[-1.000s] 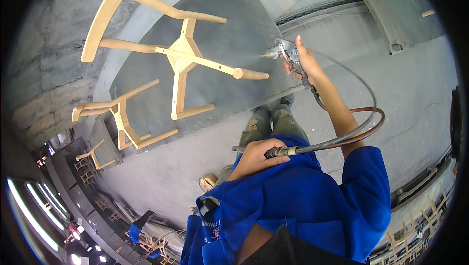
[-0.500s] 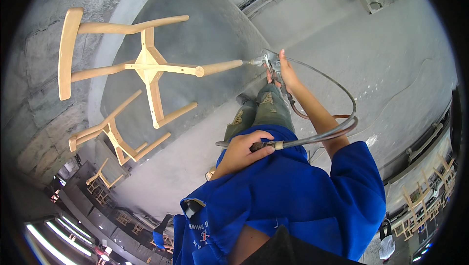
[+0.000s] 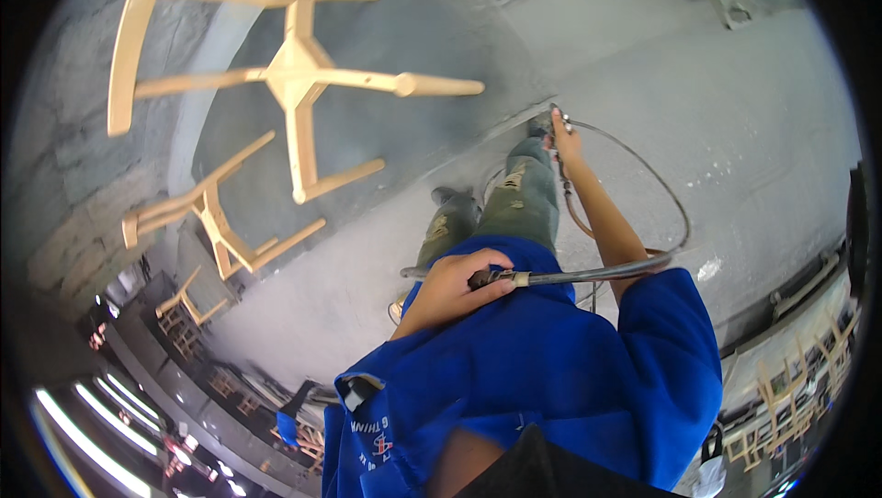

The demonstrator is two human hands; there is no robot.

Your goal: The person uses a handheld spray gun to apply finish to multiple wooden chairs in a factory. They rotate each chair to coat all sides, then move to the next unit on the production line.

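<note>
The hands are apart. The left hand [image 3: 450,288] is closed around the coupling [image 3: 491,278] at the waist; this grip is unchanged from the preceding frame. The right hand [image 3: 571,147] is wrapped around the spray gun [image 3: 567,121], located above the shoe [image 3: 540,124]. Half a second earlier, the nozzle stood in profile just beside a leg tip of the large frame [image 3: 296,73]; the gun is now well apart from that tip and mostly hidden by the hand. The hose [image 3: 678,195] loops to the right of the forearm.

The large frame is ahead and to the left, with the small frame [image 3: 214,215] nearer the lower left. Behind both is a smooth, dark grey panel [image 3: 441,29]. The floor [image 3: 303,314] is pale grey with white specks. A rough wall [image 3: 83,103] bounds the left side; beyond are lit tubes [image 3: 96,434] and, at lower right, stacked frames [image 3: 790,392].
</note>
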